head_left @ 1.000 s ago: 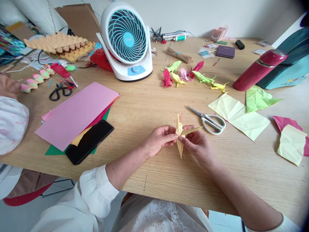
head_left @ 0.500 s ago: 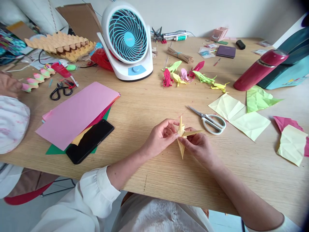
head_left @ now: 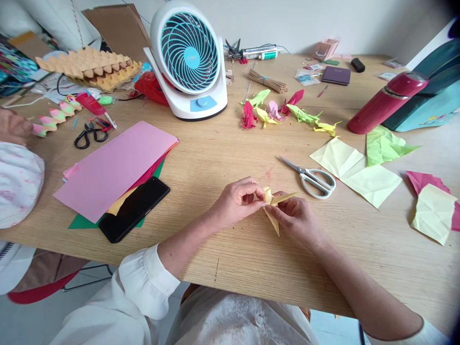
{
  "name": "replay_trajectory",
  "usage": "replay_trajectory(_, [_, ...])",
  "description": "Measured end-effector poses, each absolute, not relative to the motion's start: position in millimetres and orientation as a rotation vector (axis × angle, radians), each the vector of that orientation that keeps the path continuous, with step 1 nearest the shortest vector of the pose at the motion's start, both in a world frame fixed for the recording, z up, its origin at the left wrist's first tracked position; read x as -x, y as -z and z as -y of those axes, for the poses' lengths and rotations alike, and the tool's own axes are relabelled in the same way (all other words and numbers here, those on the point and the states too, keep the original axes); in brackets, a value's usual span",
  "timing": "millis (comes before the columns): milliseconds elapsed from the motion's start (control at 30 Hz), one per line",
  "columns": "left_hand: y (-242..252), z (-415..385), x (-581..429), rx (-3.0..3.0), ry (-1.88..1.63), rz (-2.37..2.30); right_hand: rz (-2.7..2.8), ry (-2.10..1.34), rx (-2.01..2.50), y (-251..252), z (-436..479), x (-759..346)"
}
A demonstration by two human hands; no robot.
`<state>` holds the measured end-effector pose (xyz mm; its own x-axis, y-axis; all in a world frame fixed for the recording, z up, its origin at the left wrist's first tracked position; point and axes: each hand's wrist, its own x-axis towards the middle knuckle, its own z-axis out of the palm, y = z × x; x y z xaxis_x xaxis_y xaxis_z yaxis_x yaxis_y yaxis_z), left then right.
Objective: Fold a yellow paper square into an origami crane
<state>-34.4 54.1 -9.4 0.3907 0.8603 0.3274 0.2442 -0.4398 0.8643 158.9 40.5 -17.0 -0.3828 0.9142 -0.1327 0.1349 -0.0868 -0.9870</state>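
A pale yellow origami figure [head_left: 273, 221] with narrow pointed arms is held between both hands above the table's near part. My left hand [head_left: 241, 201] pinches its upper left part between thumb and fingers. From the other side, my right hand [head_left: 295, 214] grips the figure near its middle, and one point sticks out over those fingers. Fingertips hide the centre folds. Just beyond my right hand lie white-handled scissors [head_left: 316, 183], blades slightly apart. Finished folded paper figures [head_left: 268, 117] in red, yellow, pink and green sit farther back.
Creased paper sheets [head_left: 373, 184] lie to the right, near a red thermos [head_left: 388, 103]. On the left are pink paper [head_left: 122, 167], a black phone [head_left: 134, 208] and black-handled scissors [head_left: 89, 136]. A fan [head_left: 190, 57] stands behind. Another person's sleeve [head_left: 19, 184] is at the left edge.
The figure's upper point, upright before, is now bent down near my left fingers. Its lower point has swung slightly right. Both hands remain on the figure.
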Motion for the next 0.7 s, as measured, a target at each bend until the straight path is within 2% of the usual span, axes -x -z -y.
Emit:
replay_trajectory(433, [13.0,-59.4,36.6,-1.907,-1.097,-0.708,1.329,-1.799,1.056,16.9,-44.2,-164.8])
replay_trajectory(567, [14.8,-54.7,33.2,-1.684,-1.160,-0.605,1.233,-1.887,0.969,14.3,-42.8,-164.6])
replay_trajectory(700, [13.1,-51.0,31.6,-1.418,-1.051,-0.509,1.191,-1.914,0.898,13.0,-43.3,-164.3])
